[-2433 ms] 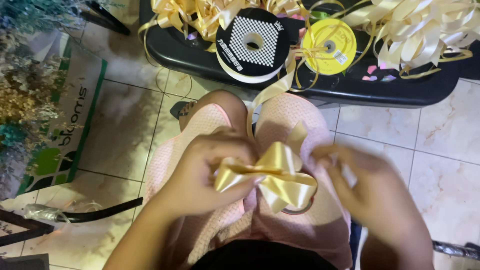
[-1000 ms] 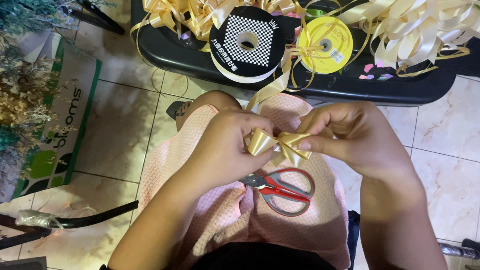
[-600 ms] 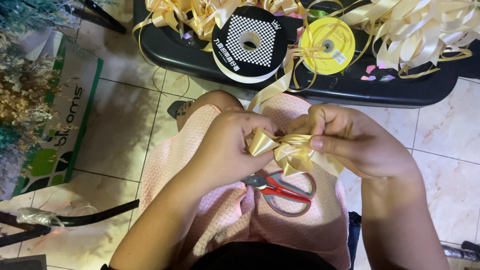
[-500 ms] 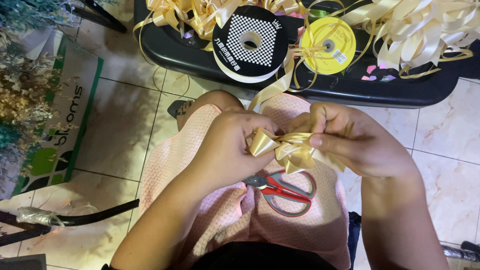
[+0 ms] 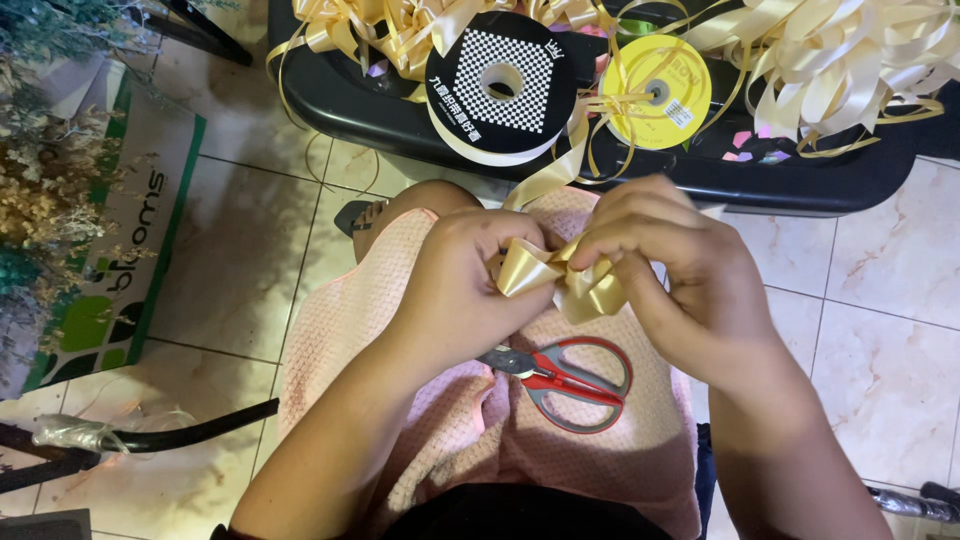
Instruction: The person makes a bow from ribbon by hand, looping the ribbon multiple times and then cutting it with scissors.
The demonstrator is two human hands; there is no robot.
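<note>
We hold the gold bow (image 5: 560, 280) between both hands, above our lap. Our left hand (image 5: 470, 290) pinches its left loop; our right hand (image 5: 670, 270) pinches its middle. The bow lies sideways.

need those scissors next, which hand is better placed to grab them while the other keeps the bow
Probably the left hand: the scissors lie on the pink cloth with the blades just under it. The right hand pinches the gold bow at its middle.

Light falls bright and warm from above, glaring off the pale floor tiles (image 5: 880, 330). The corners sink into shadow. Everything looks slightly soft, with the right hand (image 5: 690, 275) a little blurred.
</note>
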